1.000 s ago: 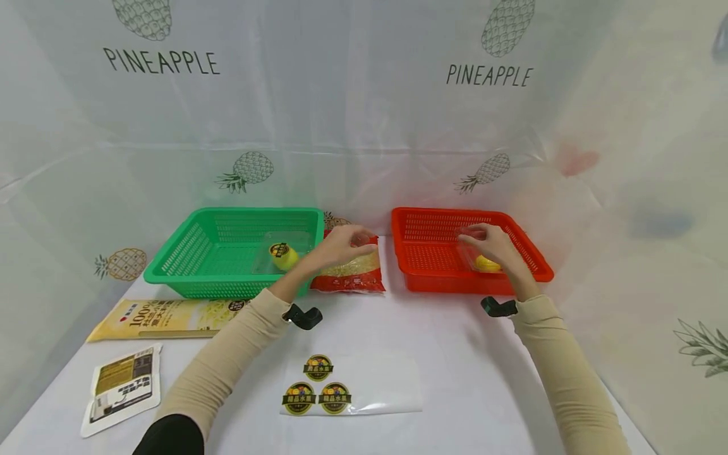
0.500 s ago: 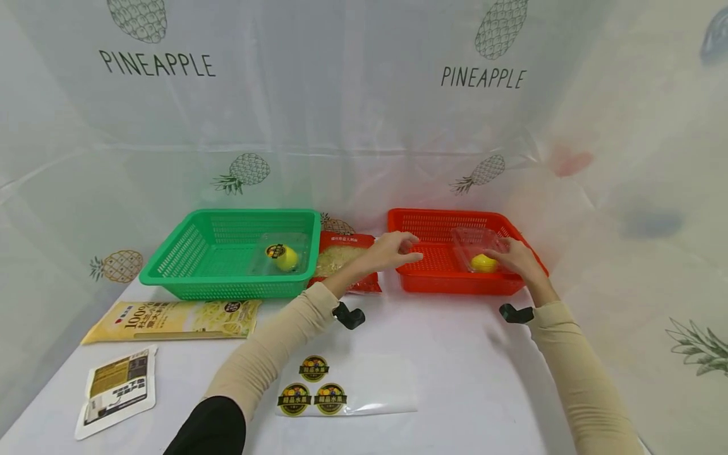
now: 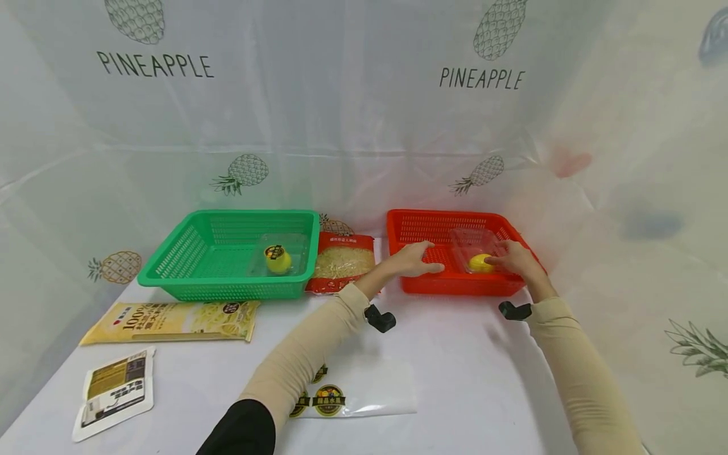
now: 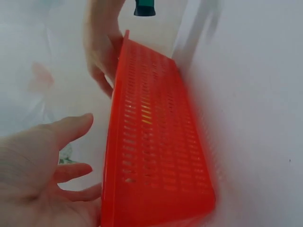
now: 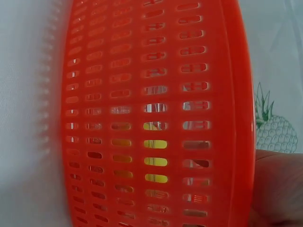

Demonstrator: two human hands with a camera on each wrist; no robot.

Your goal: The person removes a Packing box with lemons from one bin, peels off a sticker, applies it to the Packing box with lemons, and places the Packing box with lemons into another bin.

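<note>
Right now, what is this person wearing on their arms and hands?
Both arms are covered by long, close-fitting beige sleeves, the left sleeve and the right sleeve. A darker black layer shows at the left upper arm. Each wrist carries a small black device, one on the left wrist and one on the right wrist. The left hand and right hand are bare, without gloves.

You have an orange-red slotted basket [image 3: 455, 283] holding a yellow fruit [image 3: 479, 263], a green slotted basket [image 3: 227, 287], a red noodle packet [image 3: 344, 262], a yellow packet [image 3: 170, 320], beige sleeves [image 3: 318, 344], and a white backdrop [image 3: 352, 95] printed with grey-green pineapples
</note>
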